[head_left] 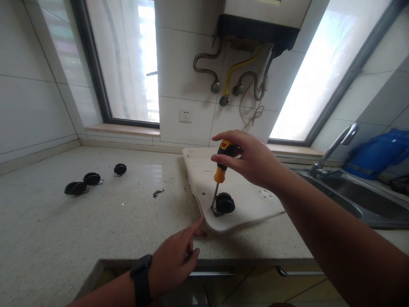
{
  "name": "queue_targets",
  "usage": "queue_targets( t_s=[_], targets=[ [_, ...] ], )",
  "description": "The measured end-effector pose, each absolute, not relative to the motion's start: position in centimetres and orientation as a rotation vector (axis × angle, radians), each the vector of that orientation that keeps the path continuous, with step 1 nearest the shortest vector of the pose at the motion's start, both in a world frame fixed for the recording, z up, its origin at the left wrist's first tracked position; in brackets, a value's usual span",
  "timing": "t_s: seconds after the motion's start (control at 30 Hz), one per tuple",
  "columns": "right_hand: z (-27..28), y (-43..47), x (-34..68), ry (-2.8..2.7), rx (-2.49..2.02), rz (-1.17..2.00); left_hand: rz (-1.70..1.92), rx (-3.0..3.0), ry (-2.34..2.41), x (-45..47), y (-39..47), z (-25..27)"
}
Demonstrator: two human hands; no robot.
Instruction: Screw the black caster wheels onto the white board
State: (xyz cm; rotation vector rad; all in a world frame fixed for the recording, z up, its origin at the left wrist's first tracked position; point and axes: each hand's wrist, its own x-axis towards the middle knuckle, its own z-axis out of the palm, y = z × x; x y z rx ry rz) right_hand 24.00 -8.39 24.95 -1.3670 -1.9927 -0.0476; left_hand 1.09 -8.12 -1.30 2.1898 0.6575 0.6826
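Note:
My right hand (pixel 238 155) grips a yellow and black screwdriver (pixel 220 175), its shaft slanting down to the metal plate of a black caster wheel (pixel 225 203). That caster sits at the near left corner of a white plastic panel (pixel 243 192), which has groups of small holes at other corners. My left hand (pixel 179 251), with a black watch on the wrist, has its index finger stretched out against the panel's near left edge. Its other fingers are partly curled and hold nothing visible. Whether a screw is under the screwdriver tip is too small to tell.
Three loose casters, including one black caster (pixel 120 169), lie on the speckled countertop (pixel 96 226) at left. A small pile of screws (pixel 158 193) lies left of the panel. At right are a metal sink (pixel 338 187), a faucet (pixel 334 147) and a blue container (pixel 373 153).

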Motion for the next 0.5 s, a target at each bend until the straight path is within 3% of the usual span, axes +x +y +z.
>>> queue_targets(
  t_s=[0.23,0.5],
  targets=[
    [25.14,-8.51,24.64,-2.017,-1.137,0.444,0.665,2.176,0.657,1.09,-8.19,-1.16],
    [24.62,-8.18,24.32,-1.911,-1.370,0.065,0.704,2.179,0.640,1.12,-8.11,-1.32]
  ],
)
